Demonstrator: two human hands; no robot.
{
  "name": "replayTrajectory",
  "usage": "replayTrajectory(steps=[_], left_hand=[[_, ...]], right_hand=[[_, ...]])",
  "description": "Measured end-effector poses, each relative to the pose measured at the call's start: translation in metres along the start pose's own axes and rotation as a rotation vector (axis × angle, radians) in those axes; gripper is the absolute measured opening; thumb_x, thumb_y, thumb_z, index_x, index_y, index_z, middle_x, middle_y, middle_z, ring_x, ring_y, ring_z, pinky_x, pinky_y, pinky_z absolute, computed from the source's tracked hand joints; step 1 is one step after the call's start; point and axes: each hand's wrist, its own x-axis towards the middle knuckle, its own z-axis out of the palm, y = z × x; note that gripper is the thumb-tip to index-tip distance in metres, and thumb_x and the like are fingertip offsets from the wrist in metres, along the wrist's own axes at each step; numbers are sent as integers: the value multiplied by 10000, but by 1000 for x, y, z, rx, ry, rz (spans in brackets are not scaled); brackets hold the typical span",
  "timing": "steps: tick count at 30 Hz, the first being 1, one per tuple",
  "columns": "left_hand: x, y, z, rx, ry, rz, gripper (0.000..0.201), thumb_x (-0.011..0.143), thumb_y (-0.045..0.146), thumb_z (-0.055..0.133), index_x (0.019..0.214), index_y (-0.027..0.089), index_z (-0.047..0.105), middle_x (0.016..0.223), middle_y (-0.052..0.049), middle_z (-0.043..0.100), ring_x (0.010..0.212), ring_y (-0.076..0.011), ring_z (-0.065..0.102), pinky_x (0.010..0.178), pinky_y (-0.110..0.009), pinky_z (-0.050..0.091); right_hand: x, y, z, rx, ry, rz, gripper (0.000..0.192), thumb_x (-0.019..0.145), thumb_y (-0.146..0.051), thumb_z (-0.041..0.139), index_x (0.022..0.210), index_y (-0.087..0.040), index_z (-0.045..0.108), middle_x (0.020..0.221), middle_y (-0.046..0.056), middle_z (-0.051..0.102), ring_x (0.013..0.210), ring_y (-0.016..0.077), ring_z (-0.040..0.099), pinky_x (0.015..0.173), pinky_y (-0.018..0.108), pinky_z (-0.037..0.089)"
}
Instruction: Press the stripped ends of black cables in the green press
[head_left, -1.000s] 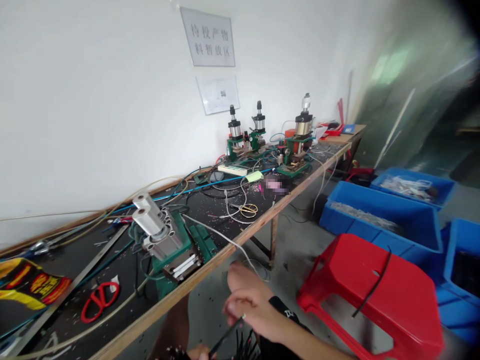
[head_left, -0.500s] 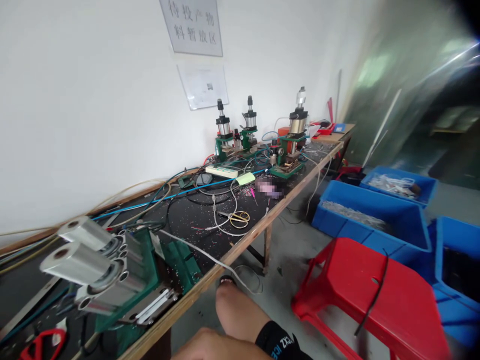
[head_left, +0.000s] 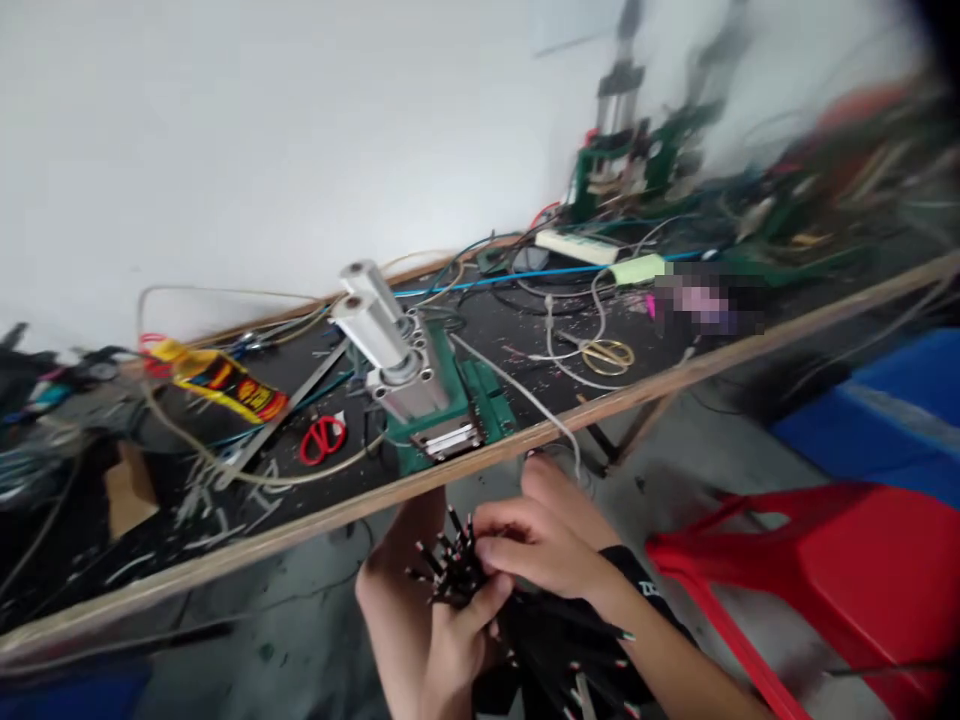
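Note:
A bundle of black cables [head_left: 454, 570] stands over my lap, its cut ends showing small coloured wire tips that point up and to the left. My left hand [head_left: 461, 640] is wrapped round the bundle just below these ends, the thumb lying across it. From the right, my right hand [head_left: 536, 545] has its fingers bent and pressed against the side of the same ends. More black cables [head_left: 562, 640] lie across my lap under the right forearm, several with coloured tips.
A wooden-edged workbench [head_left: 330, 510] crosses in front of me, bearing a green press [head_left: 409, 390], red scissors [head_left: 322, 440], gold-handled scissors [head_left: 607, 357] and a yellow bottle [head_left: 225, 383]. To my right are a red stool [head_left: 847, 580] and a blue bin [head_left: 885, 400].
The view has swung left and down, so the bench and press appear farther right. Both hands and the black cables have come into view; before, only part of one hand or arm showed.

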Motion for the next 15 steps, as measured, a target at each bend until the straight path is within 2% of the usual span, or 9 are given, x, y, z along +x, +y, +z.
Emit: replayTrajectory(steps=[4,7,10,13,15], left_hand=[[2,-24,-10,-65,-12,-102,377,615,437,1044,780,248,763,539,21,596,520,-240,644,478,-350,555],[5,-32,-14,-120,-27,-132,428,594,465,1056,779,223,755,584,8,631,538,-219,650,509,-338,575],[6,-30,-14,-201,-71,-174,435,608,453,1056,791,181,769,665,-20,701,584,-210,691,577,-328,600],[6,-24,-12,-269,-66,-174,423,628,412,1050,888,169,822,872,-76,813,713,-236,761,680,-351,643],[8,-22,-13,-255,-78,-156,420,609,425,1060,848,172,825,853,-76,811,685,-225,744,651,-340,637]], right_hand=[[-4,-3,8,-109,31,-109,182,950,-327,707,824,-197,684,747,-24,628,691,123,551,628,233,423],[-4,1,16,-67,77,-85,231,970,-376,697,833,-202,632,711,-33,598,639,114,532,593,232,407],[-3,9,21,-22,125,-49,311,990,-471,695,846,-218,585,696,-32,595,605,114,525,568,238,392],[-1,13,26,-12,171,-82,381,1001,-561,706,875,-223,584,680,-35,584,600,116,516,574,248,398],[1,11,29,12,191,-123,411,1019,-608,697,931,-216,609,676,-47,556,586,110,495,562,245,390]])
